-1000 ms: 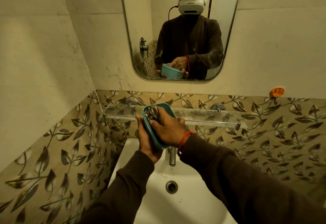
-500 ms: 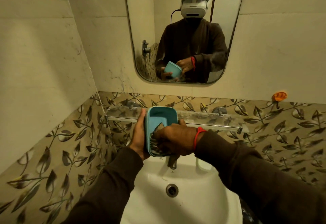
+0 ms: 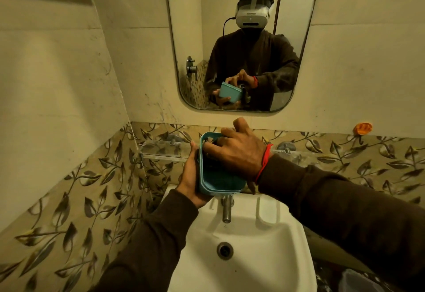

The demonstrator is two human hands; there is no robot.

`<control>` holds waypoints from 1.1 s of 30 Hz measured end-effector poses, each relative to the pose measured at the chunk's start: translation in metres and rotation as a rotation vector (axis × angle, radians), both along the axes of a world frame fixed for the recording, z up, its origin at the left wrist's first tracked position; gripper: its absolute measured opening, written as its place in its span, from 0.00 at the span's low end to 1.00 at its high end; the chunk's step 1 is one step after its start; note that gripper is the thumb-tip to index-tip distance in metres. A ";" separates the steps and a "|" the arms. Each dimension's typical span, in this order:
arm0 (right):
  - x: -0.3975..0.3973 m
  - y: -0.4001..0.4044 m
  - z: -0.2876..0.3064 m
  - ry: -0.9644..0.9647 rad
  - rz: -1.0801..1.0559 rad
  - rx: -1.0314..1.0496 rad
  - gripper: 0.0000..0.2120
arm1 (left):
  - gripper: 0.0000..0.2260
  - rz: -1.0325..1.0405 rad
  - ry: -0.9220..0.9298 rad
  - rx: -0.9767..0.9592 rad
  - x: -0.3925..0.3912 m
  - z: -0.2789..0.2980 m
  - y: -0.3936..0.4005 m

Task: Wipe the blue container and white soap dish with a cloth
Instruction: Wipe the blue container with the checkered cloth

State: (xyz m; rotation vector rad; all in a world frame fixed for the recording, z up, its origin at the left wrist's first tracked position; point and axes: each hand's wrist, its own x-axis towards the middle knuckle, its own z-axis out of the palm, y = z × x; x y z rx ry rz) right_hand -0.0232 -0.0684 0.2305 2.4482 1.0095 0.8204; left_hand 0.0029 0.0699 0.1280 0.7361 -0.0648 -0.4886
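Danger is a slip: our left hand [image 3: 192, 178] cups the blue container [image 3: 218, 182] from its side above the sink [image 3: 241, 268], while our right hand [image 3: 236, 153] presses a cloth [image 3: 210, 141] inside; hard pushing could knock it loose.

Left hand [image 3: 192, 174] cupped; right hand [image 3: 236, 151] fingers curled.

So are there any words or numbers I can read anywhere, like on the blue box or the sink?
No readable text anywhere.
Rectangular blue plastic container: no label shows.
White ceramic sink: a tiny dark mark sits below the metal tap, too small to read.
White headset in the wall mirror: no letters can be made out.
Orange wall hook: plain.
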 end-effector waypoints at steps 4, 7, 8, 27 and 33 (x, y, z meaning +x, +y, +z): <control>0.000 -0.002 0.001 -0.019 -0.036 -0.063 0.21 | 0.33 0.011 -0.013 0.017 0.001 0.008 -0.004; -0.001 -0.002 0.003 0.009 -0.073 -0.046 0.20 | 0.33 0.022 -0.030 0.028 0.003 0.011 -0.006; -0.002 -0.002 0.002 0.033 -0.085 -0.038 0.20 | 0.33 0.029 -0.039 0.035 0.004 0.011 -0.006; -0.018 0.012 -0.029 0.673 -0.128 0.260 0.16 | 0.41 0.155 -0.109 0.315 0.013 0.010 0.006; -0.019 0.027 -0.025 1.122 -0.188 0.875 0.18 | 0.39 0.163 -0.121 0.155 0.006 0.003 0.010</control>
